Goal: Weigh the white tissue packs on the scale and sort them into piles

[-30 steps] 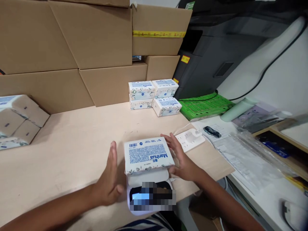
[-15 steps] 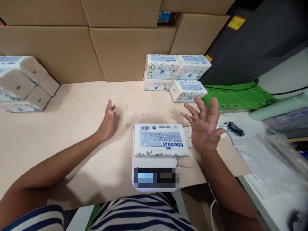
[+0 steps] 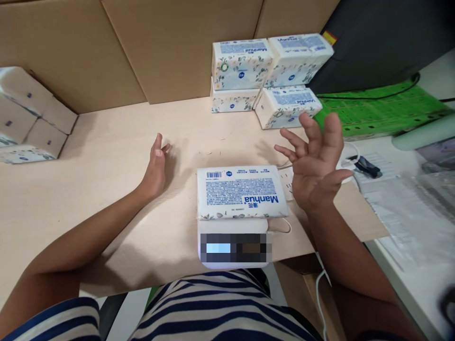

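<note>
A white and blue tissue pack lies flat on a small white scale at the table's near edge. My left hand rests on its edge on the table, left of the pack, fingers straight and holding nothing. My right hand hovers just right of the pack, raised, palm turned inward, fingers spread and empty. Neither hand touches the pack.
Several tissue packs are stacked at the back centre, more packs at the far left. Cardboard boxes line the back. A green tray, a dark machine, a white cable and plastic sleeves sit to the right.
Both hands have let go of the tissue pack and drawn apart from it; the left moved out to the left, the right lifted with fingers spread. The view tilted down.
</note>
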`<action>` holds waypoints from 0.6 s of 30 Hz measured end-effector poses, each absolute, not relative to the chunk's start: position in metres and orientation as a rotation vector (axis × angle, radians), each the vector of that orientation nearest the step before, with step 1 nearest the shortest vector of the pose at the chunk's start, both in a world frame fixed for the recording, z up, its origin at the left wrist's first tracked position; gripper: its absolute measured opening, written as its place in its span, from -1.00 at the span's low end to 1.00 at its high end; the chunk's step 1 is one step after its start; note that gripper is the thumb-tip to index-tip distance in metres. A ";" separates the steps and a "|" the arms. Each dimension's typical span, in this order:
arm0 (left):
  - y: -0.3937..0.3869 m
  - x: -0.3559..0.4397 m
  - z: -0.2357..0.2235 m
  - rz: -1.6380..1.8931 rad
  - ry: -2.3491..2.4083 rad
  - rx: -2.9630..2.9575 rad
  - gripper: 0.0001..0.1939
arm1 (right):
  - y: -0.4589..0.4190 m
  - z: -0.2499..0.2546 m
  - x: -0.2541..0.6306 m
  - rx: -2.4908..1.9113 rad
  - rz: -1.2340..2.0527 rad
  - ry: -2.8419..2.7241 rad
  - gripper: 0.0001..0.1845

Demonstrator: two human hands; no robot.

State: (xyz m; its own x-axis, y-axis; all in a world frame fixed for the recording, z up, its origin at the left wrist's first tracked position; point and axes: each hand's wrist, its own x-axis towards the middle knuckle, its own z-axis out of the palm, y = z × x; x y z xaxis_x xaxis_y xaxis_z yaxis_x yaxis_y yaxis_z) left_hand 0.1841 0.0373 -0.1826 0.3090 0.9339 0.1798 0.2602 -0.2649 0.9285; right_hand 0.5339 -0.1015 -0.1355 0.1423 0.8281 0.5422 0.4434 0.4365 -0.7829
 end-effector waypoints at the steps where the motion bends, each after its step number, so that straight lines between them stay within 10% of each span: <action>1: 0.037 0.184 -0.182 0.990 1.087 1.725 0.03 | -0.101 -0.135 0.534 -1.195 0.401 -1.474 0.11; 18: 0.032 0.187 -0.176 0.972 1.119 1.713 0.02 | -0.093 -0.150 0.547 -1.166 0.354 -1.473 0.16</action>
State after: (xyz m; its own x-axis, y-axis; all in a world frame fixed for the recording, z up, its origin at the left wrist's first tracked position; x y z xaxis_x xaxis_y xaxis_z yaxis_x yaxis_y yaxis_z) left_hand 0.1873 0.0324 -0.1757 0.2976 0.9423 0.1530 0.2832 -0.2402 0.9285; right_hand 0.5474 -0.0928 -0.1497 0.1621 0.8016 0.5754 0.4521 0.4580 -0.7654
